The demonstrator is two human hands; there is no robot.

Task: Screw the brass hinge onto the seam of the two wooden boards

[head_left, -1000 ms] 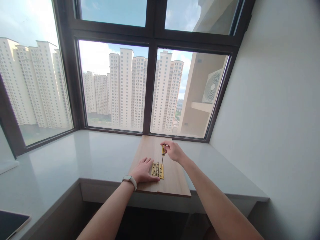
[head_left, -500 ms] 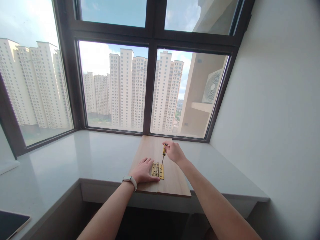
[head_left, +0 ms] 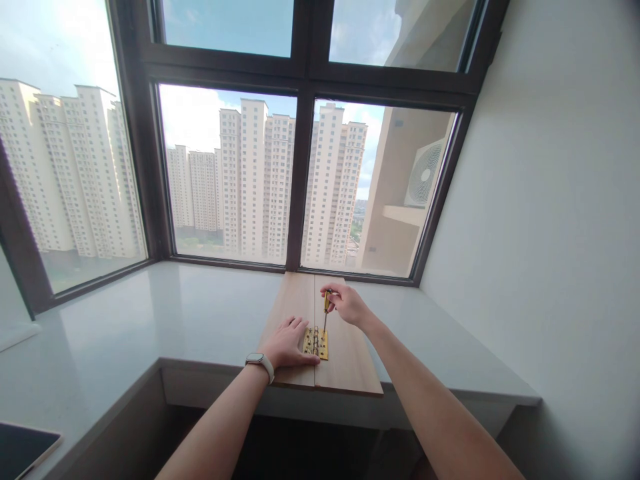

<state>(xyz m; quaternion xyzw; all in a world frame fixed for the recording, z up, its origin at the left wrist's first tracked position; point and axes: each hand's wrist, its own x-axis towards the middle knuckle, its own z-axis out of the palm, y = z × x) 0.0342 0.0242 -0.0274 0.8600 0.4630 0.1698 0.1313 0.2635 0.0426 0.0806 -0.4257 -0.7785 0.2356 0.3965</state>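
Two wooden boards lie side by side on the white sill, their seam running toward the window. A brass hinge sits across the seam near the front. My left hand, a watch on its wrist, lies flat with fingers spread on the left board, its thumb touching the hinge's front edge. My right hand is closed around the yellow handle of a small screwdriver, which stands nearly upright with its tip on the hinge's right leaf.
The white countertop wraps round the corner below dark-framed windows. A white wall rises close on the right. A dark flat device lies at the bottom left corner. The boards overhang the counter's front edge.
My right hand shifted slightly on the screwdriver handle, as in turning it; the tip stays on the hinge. The left hand has stayed put.
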